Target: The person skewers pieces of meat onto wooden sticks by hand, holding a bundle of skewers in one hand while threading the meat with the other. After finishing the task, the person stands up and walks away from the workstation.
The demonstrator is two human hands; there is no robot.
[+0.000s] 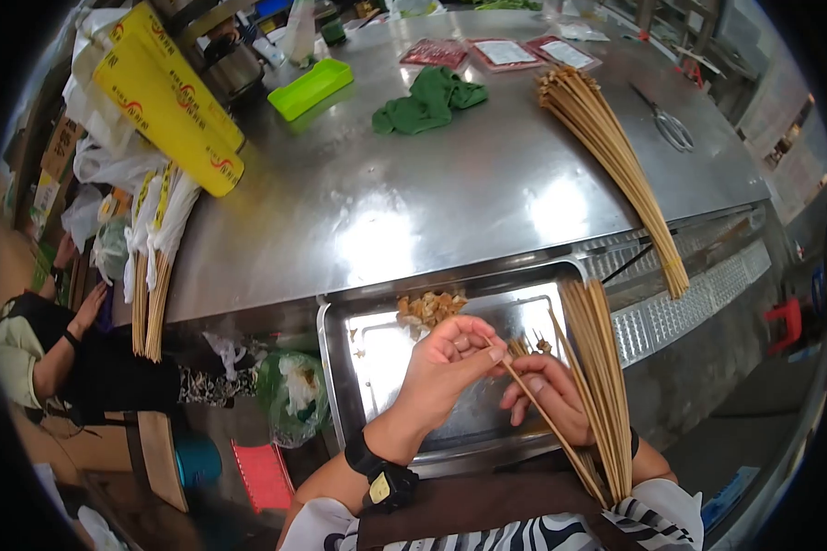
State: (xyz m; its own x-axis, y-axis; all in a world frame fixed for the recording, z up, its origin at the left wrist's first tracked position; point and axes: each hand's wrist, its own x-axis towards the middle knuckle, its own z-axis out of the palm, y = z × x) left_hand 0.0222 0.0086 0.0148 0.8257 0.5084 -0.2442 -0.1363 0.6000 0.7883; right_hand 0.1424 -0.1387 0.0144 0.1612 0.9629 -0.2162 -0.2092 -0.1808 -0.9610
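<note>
My left hand point(450, 363) pinches the upper end of a thin bamboo skewer point(553, 424) between thumb and fingertips. Beside it, my right hand point(553, 393) is closed with curled fingers around the same skewer; part of its grip is hidden. Both hands are over a metal tray point(329, 367). Light brown food pieces point(429, 309) lie heaped at the tray's far side. A sheaf of bamboo skewers point(606, 386) leans across the tray's right side, over my right forearm. Small brown bits point(543, 345) show just beyond my right hand.
On the steel table point(285, 220) lie a large skewer bundle point(616, 156), scissors point(668, 127), a green cloth point(432, 101), a green tray point(311, 89) and red packs point(504, 53). Yellow rolls point(170, 101) and wrapped skewers point(156, 266) occupy the left, near another person's arm point(60, 358).
</note>
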